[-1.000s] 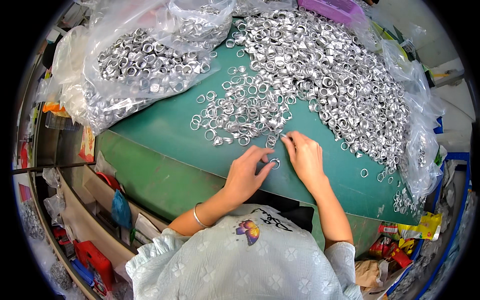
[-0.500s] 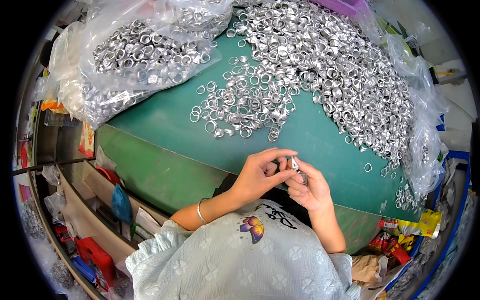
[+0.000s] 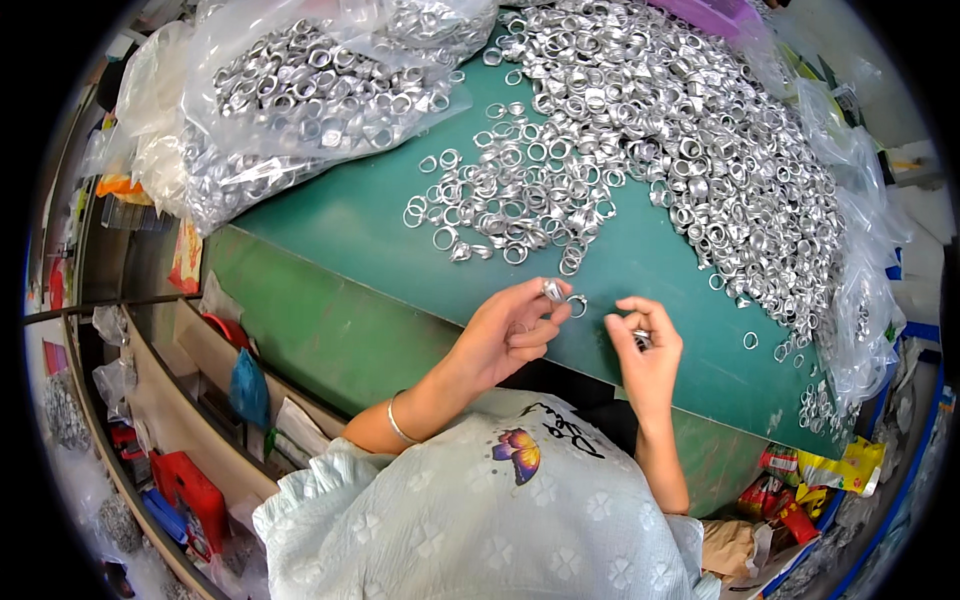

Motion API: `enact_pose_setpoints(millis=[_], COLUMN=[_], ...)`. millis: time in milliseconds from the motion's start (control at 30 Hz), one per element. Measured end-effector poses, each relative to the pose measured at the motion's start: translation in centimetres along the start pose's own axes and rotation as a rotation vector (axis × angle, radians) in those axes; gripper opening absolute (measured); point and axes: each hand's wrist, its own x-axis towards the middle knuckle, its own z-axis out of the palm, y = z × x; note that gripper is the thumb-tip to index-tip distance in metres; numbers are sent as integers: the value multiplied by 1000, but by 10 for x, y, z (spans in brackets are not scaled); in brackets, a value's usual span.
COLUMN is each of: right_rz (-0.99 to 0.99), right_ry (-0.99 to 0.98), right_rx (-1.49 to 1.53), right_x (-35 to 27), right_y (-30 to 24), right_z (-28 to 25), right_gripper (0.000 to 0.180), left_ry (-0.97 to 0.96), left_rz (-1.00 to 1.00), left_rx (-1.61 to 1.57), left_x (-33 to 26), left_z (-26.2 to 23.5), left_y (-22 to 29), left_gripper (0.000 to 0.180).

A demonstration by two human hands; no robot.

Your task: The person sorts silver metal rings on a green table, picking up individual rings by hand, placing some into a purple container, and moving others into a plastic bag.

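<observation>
My left hand [image 3: 512, 330] pinches a small silver metal ring [image 3: 553, 291] between thumb and fingertips, with a second ring [image 3: 577, 303] just beside it. A short way to the right, my right hand [image 3: 645, 345] is curled around another small metal piece [image 3: 641, 340]. Both hands hover over the near edge of the green table [image 3: 370, 230]. A large heap of silver rings [image 3: 690, 140] covers the far and right part of the table, with a looser patch of rings [image 3: 510, 200] in front of my hands.
A clear plastic bag of rings [image 3: 300, 90] lies at the back left. More clear plastic [image 3: 860, 290] drapes the right edge. Shelves with a red box [image 3: 190, 490] and a blue bag [image 3: 250, 385] stand lower left. Colourful wrappers [image 3: 800, 490] sit lower right.
My hands drew back from the ring pile to the table's near edge, came together around a ring, and have now moved apart, each holding a piece.
</observation>
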Motion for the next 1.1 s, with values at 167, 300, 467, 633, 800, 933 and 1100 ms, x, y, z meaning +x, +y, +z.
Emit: enact_pose_setpoints(millis=[167, 300, 467, 633, 800, 933, 1100], right_rz=[-243, -252, -240, -236, -203, -191, -208], right_ry=[-154, -123, -53, -48, -76, -106, -131], right_rx=[-623, -634, -580, -646, -691, -654, -596], right_x=[4, 8, 7, 8, 10, 12, 15], right_y=[-4, 1, 3, 2, -1, -5, -9], right_z=[22, 20, 14, 12, 8, 8, 7], right_gripper=[33, 28, 23, 25, 24, 22, 19], left_ry=[36, 108, 164, 177, 176, 236, 318], left_rz=[84, 230, 232, 223, 264, 419, 513], left_rx=[121, 407, 439, 349, 443, 677, 966], left_x=[-1, -4, 2, 15, 20, 18, 23], left_z=[13, 10, -1, 4, 8, 22, 32], left_y=[-2, -6, -5, 1, 14, 32, 55], left_gripper=[22, 16, 15, 18, 20, 19, 17])
